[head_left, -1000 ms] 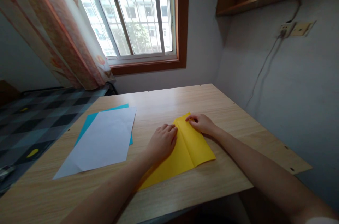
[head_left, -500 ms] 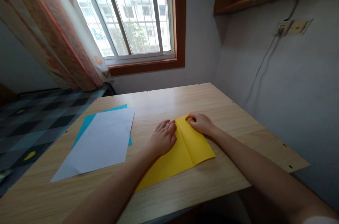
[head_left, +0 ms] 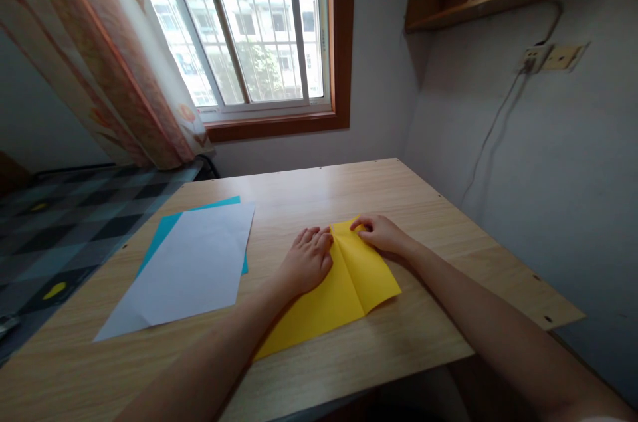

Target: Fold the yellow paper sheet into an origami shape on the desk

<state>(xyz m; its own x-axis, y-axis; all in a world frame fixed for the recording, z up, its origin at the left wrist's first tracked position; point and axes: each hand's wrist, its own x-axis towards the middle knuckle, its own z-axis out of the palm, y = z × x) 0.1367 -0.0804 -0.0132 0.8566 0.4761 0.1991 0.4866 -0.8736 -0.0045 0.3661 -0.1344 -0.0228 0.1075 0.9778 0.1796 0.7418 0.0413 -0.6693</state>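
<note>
A sheet of yellow paper [head_left: 333, 302] with a lengthwise crease lies on the table in front of me, its right part lifted a little. My left hand [head_left: 310, 261] rests palm down on the sheet's left part, fingers laid out towards the far edge. At the far right corner, my right hand [head_left: 377, 233] pinches the paper between thumb and fingers. Part of the sheet is hidden under my left hand and forearm.
White paper [head_left: 194, 262] lies over a turquoise sheet [head_left: 157, 242] on the left of the wooden table [head_left: 299, 193]. A checked bed [head_left: 64, 236] stands at the left. A cable [head_left: 491, 126] hangs along the right wall, below a shelf [head_left: 523, 6].
The right part of the yellow paper has bent up slightly, and its near right corner has shifted a bit left. My left hand stays in place on the sheet.
</note>
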